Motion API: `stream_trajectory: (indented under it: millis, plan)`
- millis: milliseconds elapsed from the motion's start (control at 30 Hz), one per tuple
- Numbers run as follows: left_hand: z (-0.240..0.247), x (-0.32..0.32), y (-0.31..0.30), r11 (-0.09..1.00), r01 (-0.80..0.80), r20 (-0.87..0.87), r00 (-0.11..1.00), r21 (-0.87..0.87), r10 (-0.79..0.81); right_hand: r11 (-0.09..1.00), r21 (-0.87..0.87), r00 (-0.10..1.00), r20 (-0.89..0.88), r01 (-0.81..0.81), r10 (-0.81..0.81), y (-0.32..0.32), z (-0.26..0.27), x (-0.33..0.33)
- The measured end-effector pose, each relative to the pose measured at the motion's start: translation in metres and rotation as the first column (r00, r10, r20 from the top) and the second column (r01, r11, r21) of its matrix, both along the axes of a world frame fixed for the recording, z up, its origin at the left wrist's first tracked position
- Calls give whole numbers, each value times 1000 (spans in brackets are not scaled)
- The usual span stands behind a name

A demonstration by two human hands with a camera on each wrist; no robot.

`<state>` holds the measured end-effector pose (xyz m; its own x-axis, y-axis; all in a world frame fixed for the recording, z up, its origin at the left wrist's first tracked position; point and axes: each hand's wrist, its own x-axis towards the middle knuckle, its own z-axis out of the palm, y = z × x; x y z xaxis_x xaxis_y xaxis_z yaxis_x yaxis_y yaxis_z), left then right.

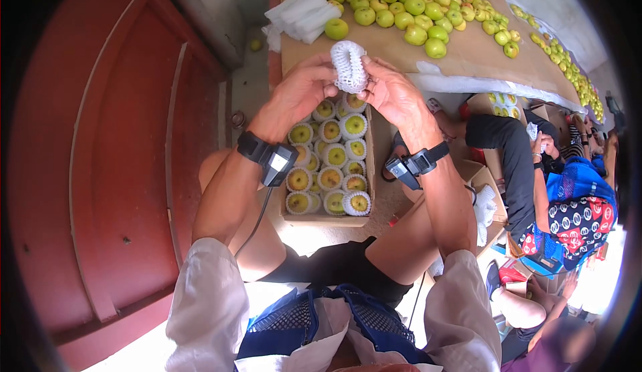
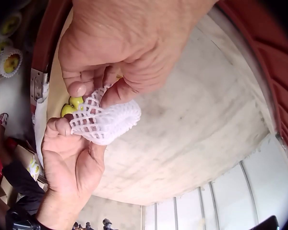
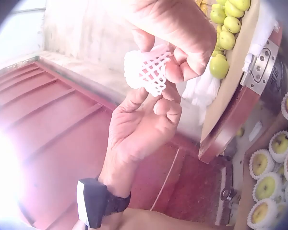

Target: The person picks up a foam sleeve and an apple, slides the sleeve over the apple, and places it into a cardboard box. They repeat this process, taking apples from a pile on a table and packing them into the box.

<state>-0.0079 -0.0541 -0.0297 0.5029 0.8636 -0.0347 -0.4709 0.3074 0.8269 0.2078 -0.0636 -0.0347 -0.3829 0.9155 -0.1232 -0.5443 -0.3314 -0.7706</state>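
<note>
Both hands hold a white foam net sleeve [image 1: 349, 66] above the near end of a cardboard box of apples. My left hand [image 1: 304, 90] pinches its left side, and in the left wrist view the thumb presses into the mesh [image 2: 98, 117]. On the other side my right hand [image 1: 396, 96] grips the net's edge between thumb and fingers. The mesh is stretched at one end and bunched into a thick rolled band at the other; no apple shows through it. Below lies the box [image 1: 328, 221], filled with apples in white foam nets [image 1: 330, 178].
A cardboard-covered table [image 1: 301, 61] bears many loose green apples [image 1: 414, 34] and a stack of flat foam nets [image 1: 304, 16]. A red door [image 1: 127, 171] stands at left. To the right, another person [image 1: 568, 205] sits near more boxes.
</note>
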Motion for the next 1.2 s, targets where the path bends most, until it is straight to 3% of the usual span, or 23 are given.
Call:
stream_trajectory:
  millis: [233, 333, 433, 533, 633, 833, 1000, 1133, 1200]
  plan:
    - [2, -1, 0, 998, 53, 24, 998, 23, -54, 1000, 19, 1000, 2, 14, -14, 1, 2, 0]
    - [7, 1, -1, 996, 29, -141, 990, 85, -17, 998, 32, 997, 61, 47, -49, 3, 0, 0]
    - [19, 10, -16, 969, -204, -419, 874, 143, 246, 987, 89, 981, 132, 131, -142, 2, -2, 1]
    - [9, 10, -11, 886, -323, -475, 754, 333, 453, 957, 121, 936, 205, 265, -285, -2, 2, 1]
    - [10, 9, -10, 838, -282, -501, 697, 467, 514, 937, 181, 911, 240, 298, -336, -3, 5, -1]
    - [16, 16, -15, 872, -266, -513, 724, 411, 462, 927, 246, 886, 303, 283, -350, -8, 14, -8]
    - [5, 14, -7, 882, -287, -390, 814, 374, 431, 889, 406, 874, 328, 212, -358, -19, 27, -16]
    - [14, 8, -7, 914, -321, -269, 884, 246, 383, 776, 609, 811, 363, 167, -459, -26, 37, -17]
    - [14, 3, -5, 906, -321, -215, 898, 276, 384, 715, 685, 784, 366, 137, -501, -29, 40, -18]
